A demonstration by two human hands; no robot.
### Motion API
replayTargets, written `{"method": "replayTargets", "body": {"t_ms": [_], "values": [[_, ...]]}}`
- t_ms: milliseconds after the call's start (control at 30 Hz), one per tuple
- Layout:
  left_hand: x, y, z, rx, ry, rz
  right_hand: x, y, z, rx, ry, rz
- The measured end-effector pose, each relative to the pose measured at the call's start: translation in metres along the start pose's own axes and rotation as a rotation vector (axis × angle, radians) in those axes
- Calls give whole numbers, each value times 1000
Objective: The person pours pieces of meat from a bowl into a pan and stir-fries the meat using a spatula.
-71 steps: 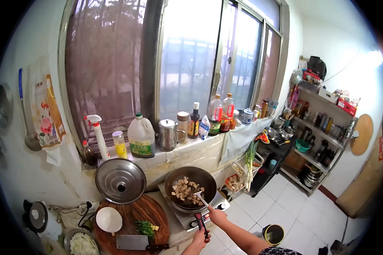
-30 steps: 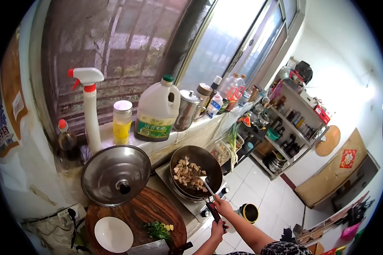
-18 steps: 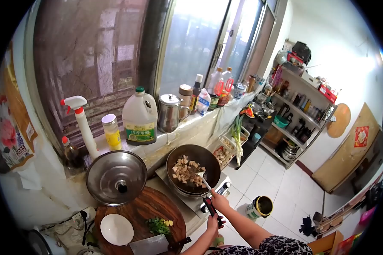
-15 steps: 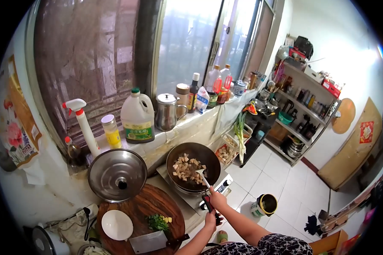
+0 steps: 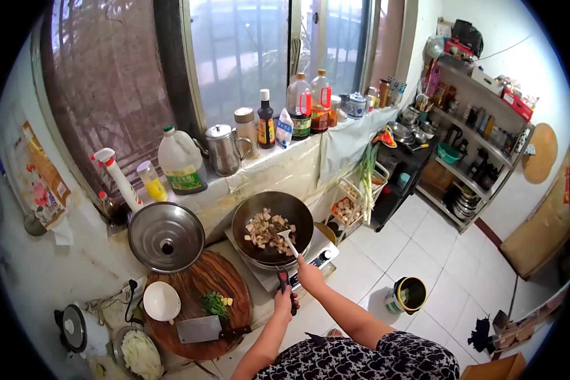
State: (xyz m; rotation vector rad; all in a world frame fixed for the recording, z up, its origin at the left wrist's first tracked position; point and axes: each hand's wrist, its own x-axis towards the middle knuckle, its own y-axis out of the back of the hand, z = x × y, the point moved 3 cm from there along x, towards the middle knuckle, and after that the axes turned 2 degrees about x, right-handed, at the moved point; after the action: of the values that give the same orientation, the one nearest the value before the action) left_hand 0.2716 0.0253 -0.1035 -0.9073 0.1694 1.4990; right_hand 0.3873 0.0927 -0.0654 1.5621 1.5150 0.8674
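A dark wok (image 5: pixel 303 218) sits on the silver cooktop (image 5: pixel 250 261), holding browned meat pieces (image 5: pixel 266 229). My left hand (image 5: pixel 285 303) is wrapped round the wok's black and red handle (image 5: pixel 284 278). Above and to the right of it, my right hand (image 5: pixel 309 273) grips the light handle of a spatula (image 5: pixel 289 242), whose blade is among the meat. Left of the cooktop, a round wooden board (image 5: pixel 234 297) bears a white bowl (image 5: pixel 161 301), chopped greens (image 5: pixel 214 304) and a cleaver (image 5: pixel 198 329).
A large metal lid (image 5: pixel 166 237) leans behind the board. Bottles and a steel kettle (image 5: pixel 223 151) line the sill. Sliced white vegetable (image 5: pixel 140 353) fills a bowl at lower left. A bucket (image 5: pixel 406 296) stands on the floor; shelves (image 5: pixel 475 171) stand at right.
The camera view has swung and tilted, so the scene has shifted in the frame. Both hands keep their holds on the handle and spatula, and the spatula blade has shifted slightly within the wok.
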Motion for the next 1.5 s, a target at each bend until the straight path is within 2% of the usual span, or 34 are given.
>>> {"method": "replayTargets", "body": {"t_ms": [633,933,1200,1300,1500], "values": [[-16,-18,4,78,11,70,7,1,20,27,114,39],[-12,-14,1,87,6,86,7,3,18,2,85,-36],[-10,-13,-1,93,-20,80,4,6,16,9,172,63],[-10,-13,-2,81,-6,82,3,11,12,-6,116,-30],[-10,-13,-3,93,-38,82,6,6,15,-5,138,25]]}}
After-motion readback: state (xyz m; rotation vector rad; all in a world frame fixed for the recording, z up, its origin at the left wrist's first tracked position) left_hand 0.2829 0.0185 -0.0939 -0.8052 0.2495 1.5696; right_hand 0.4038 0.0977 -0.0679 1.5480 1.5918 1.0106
